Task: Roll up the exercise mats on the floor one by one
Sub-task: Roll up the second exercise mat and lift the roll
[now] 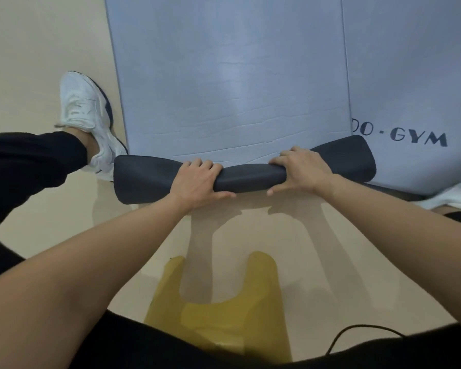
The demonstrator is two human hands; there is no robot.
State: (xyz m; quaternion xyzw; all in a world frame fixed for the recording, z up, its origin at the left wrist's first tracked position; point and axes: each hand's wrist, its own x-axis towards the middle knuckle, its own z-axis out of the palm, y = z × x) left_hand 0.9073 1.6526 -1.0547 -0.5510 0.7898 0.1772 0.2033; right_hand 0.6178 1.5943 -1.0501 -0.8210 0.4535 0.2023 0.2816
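Closest to the camera, a yellow plastic object (216, 315) sits on the tan floor (37, 35), with a white shoe (85, 115) at the far left just beside the mat's corner. Both hands grip the dark roll (250, 178) at the near end of the grey-blue mat (237, 75). The left hand (197, 182) and the right hand (301, 169) each curl their fingers close together over its top, thumbs on the near side. To the right, a second mat (410, 75) lettered GYM lies flat alongside, its near corner under the roll's right end.
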